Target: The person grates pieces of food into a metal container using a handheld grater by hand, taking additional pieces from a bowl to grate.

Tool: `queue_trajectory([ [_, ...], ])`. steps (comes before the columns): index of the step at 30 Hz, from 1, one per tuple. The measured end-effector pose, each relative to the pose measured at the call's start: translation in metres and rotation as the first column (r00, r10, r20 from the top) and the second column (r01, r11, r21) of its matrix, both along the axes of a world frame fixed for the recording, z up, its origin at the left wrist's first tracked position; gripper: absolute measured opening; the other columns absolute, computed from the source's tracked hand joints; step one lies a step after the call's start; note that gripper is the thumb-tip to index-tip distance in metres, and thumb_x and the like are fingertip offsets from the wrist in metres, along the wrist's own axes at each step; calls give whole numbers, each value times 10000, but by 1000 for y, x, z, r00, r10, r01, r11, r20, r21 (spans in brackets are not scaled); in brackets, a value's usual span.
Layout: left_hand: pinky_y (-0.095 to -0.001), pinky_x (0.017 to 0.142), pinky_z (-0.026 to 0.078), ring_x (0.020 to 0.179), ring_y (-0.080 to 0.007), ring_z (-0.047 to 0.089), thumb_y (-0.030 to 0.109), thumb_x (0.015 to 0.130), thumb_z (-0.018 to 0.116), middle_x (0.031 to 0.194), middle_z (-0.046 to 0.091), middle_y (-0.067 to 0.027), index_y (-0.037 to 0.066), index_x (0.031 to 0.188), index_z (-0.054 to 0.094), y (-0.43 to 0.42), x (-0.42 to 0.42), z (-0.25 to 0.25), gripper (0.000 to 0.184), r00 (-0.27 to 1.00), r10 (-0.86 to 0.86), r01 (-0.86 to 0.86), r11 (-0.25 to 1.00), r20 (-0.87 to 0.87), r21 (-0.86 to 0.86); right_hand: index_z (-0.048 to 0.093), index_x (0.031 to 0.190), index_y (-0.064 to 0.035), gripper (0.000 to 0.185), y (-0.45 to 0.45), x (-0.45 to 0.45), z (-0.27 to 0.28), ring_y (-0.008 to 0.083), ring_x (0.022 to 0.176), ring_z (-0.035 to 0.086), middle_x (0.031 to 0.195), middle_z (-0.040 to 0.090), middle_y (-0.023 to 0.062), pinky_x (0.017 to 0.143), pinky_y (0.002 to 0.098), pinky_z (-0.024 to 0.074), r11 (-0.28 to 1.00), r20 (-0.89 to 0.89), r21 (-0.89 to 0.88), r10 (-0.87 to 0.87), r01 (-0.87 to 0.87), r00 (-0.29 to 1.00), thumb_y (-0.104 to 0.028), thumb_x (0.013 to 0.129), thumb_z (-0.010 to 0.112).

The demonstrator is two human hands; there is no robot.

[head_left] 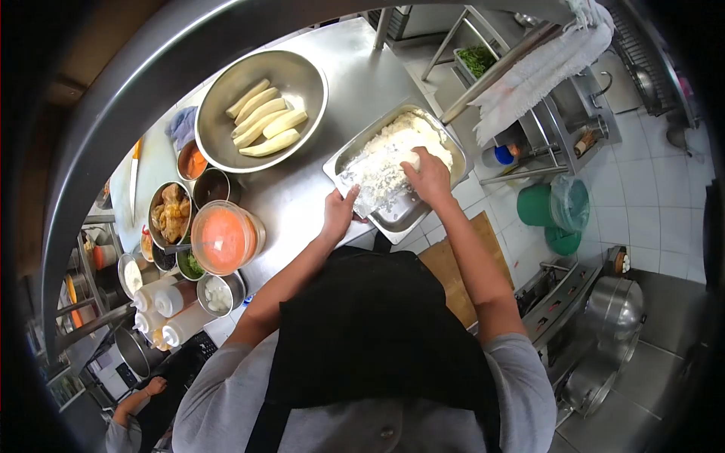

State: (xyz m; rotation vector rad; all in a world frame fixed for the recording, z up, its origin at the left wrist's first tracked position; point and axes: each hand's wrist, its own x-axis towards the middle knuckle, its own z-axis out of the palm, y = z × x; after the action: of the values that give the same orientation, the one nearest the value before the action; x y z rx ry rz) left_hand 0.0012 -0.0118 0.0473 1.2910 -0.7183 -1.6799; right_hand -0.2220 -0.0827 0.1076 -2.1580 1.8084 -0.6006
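Note:
A rectangular metal pan sits at the counter's front edge, with white crumbly food heaped in it, some of it seemingly in a clear plastic bag. My left hand is at the pan's near left side, thumb and fingers closed on what looks like the bag's edge. Over the pan, my right hand reaches into the crumbly food with curled fingers closed on some of it. The fingertips are partly hidden by the food.
Peeled plantains lie in a large steel bowl. A tub of orange sauce, bowls and squeeze bottles stand left. A metal rail arches overhead. Another person's hand shows lower left. Green bins stand right.

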Motion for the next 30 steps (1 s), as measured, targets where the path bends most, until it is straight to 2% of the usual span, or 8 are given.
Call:
queue_trajectory([
  [3, -390, 599, 644, 791, -234, 709, 153, 1003, 541, 1044, 680, -172, -59, 1191, 557, 1, 9, 6, 283, 963, -24, 39, 998, -269, 54, 583, 1137, -40, 414, 4, -6, 0, 393, 871, 654, 879, 684, 212, 789, 484, 504, 1000, 14, 27, -6, 6, 1000, -341, 872, 683],
  [8, -407, 636, 656, 810, -247, 711, 88, 993, 519, 1060, 680, -173, -72, 1195, 557, 3, 8, 1, 260, 982, -101, 101, 995, -162, -8, 569, 1148, -37, 424, 10, 8, -2, 406, 863, 659, 864, 688, 224, 781, 511, 499, 992, 73, 70, -107, 102, 992, -341, 872, 675],
  [12, -376, 590, 658, 799, -238, 708, 72, 987, 526, 1053, 680, -167, -74, 1184, 557, 10, -5, -1, 247, 987, 19, -21, 1000, -159, -13, 595, 1146, -48, 452, 41, 44, 10, 414, 913, 648, 915, 672, 245, 798, 506, 505, 944, 48, 61, 322, -325, 945, -391, 860, 667],
  [18, -374, 578, 654, 770, -226, 712, 89, 987, 539, 1013, 689, -154, -60, 1160, 575, 13, -10, 2, 232, 988, 81, -79, 997, -134, 18, 596, 1136, -28, 426, -21, -16, 7, 389, 896, 668, 900, 687, 232, 817, 490, 517, 959, -16, 231, -168, 167, 986, -354, 873, 675],
  [20, -369, 570, 651, 761, -223, 711, 93, 987, 541, 1009, 690, -151, -55, 1158, 579, 9, -8, 2, 229, 987, 80, -77, 997, -138, 27, 592, 1134, -28, 422, 3, 19, 10, 395, 888, 669, 904, 686, 232, 812, 495, 515, 933, 25, 357, -67, 53, 997, -354, 876, 671],
  [22, -365, 563, 648, 753, -221, 711, 97, 987, 544, 1005, 692, -148, -49, 1156, 584, 8, -9, -2, 227, 987, 85, -79, 996, -138, 52, 587, 1158, -50, 466, 40, 51, 13, 400, 902, 664, 910, 688, 215, 822, 488, 515, 933, 35, 126, 336, -338, 941, -419, 882, 652],
  [28, -355, 545, 642, 757, -215, 708, 106, 985, 551, 998, 691, -141, -37, 1162, 591, 13, -9, -4, 231, 988, 94, -91, 995, -124, 33, 568, 1210, -31, 489, -31, -7, 1, 394, 872, 668, 877, 691, 211, 791, 497, 517, 957, -107, 248, -127, 150, 986, -390, 890, 659],
  [30, -355, 544, 641, 759, -216, 708, 107, 986, 552, 1003, 691, -145, -38, 1167, 591, 10, -9, 1, 235, 989, 92, -90, 996, -115, 24, 575, 1195, -29, 481, -6, 20, -16, 401, 875, 664, 891, 689, 212, 795, 505, 512, 962, -53, 273, 7, 8, 999, -384, 884, 665],
])
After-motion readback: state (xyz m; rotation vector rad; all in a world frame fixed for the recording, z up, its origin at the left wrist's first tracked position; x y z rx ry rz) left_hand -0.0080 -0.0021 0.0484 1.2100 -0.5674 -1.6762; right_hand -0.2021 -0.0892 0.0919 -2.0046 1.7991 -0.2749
